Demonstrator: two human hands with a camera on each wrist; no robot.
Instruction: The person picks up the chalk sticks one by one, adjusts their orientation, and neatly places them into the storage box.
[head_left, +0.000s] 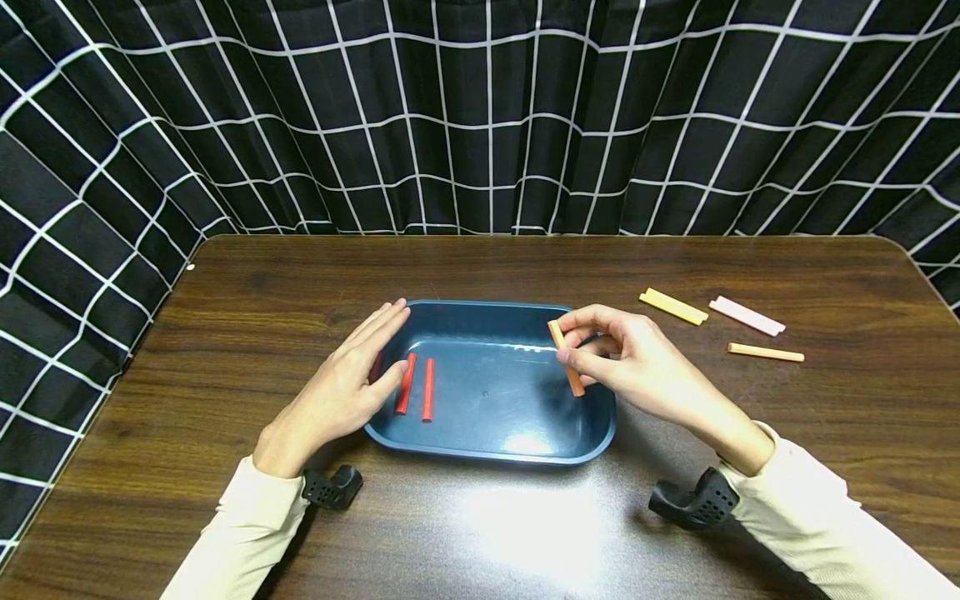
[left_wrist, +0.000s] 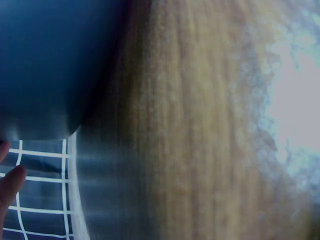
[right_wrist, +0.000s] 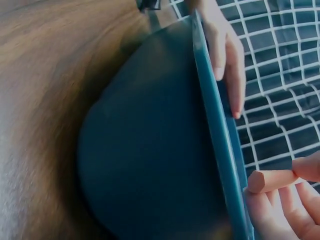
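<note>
A blue plastic tub [head_left: 487,457] stands on the table, with two red sticks [head_left: 428,390] lying side by side in its left part. My right hand [head_left: 637,358] pinches an orange stick [head_left: 574,382], chalk-like in look, between thumb and fingertips over the tub's right end. In the right wrist view the blunt end of that orange stick [right_wrist: 270,181] pokes out past the fingers. At the tub's left rim lies my left hand [head_left: 337,383], its fingers extended along the rim and its thumb over the inside, near the red sticks.
To the right of the tub lie yellow sticks [head_left: 673,307], pale pink sticks [head_left: 747,316] and another orange stick [head_left: 766,352]. A black curtain with white grid lines [head_left: 487,117] hangs behind the wooden table [head_left: 262,333]. Glare brightens the table's front.
</note>
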